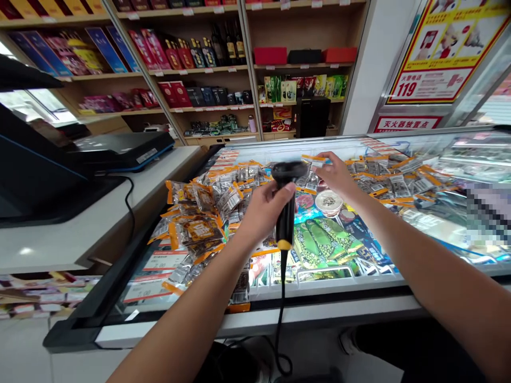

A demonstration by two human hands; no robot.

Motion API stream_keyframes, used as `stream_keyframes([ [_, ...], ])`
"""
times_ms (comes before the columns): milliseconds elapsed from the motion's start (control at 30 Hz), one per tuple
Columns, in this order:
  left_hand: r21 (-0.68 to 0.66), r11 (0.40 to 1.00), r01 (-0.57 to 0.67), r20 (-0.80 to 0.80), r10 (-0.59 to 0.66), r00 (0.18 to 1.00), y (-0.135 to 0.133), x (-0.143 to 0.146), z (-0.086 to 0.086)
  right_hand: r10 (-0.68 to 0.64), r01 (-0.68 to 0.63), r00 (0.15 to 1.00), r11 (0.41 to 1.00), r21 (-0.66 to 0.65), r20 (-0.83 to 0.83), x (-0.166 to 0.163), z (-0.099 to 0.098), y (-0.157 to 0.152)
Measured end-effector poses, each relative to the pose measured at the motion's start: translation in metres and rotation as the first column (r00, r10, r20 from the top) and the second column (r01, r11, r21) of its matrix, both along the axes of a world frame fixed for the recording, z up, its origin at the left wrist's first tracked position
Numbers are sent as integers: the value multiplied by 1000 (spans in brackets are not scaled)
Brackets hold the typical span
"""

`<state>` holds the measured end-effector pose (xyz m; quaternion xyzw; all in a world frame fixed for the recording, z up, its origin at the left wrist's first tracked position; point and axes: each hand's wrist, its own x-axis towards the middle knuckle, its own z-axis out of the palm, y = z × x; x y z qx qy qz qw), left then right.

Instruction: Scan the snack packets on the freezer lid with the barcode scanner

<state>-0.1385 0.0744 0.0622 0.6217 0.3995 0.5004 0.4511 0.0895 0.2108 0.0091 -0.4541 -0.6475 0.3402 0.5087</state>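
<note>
My left hand is wrapped round the black handle of a barcode scanner, held upright above the freezer's glass top. The scanner's head points away from me, and its cord hangs down past the freezer's front edge. Just beyond it, my right hand pinches a small orange-edged snack packet, with a white barcode label facing me. A heap of similar packets lies to the left on the glass. More of these packets are spread out at the right.
Through the glass of the chest freezer, green packs and a round tub show. A counter with a scale stands at the left. Shelves of boxes and bottles line the back.
</note>
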Motion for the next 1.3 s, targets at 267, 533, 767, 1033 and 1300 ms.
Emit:
stream_keyframes([
  [267, 4, 968, 250, -296, -238, 925, -8, 5, -5, -69, 73, 995, 996, 50, -69, 36, 7, 2],
  [533, -40, 954, 298, -240, -299, 923, -7, 5, -7, -119, 114, 992, 987, 109, 39, 39, 9, 2],
  [767, -54, 986, 158, -106, -163, 981, -4, 7, -7, -358, 292, 870, 928, 229, 340, 60, 13, 6],
  [1033, -57, 973, -222, 212, 229, 950, 7, 1, 4, -678, 665, 405, 679, 312, 613, 107, 13, 10],
  [1300, -83, 946, -314, 251, 325, 912, 34, -14, -15, -184, -13, 691, 964, 266, 699, -24, -9, 28],
])
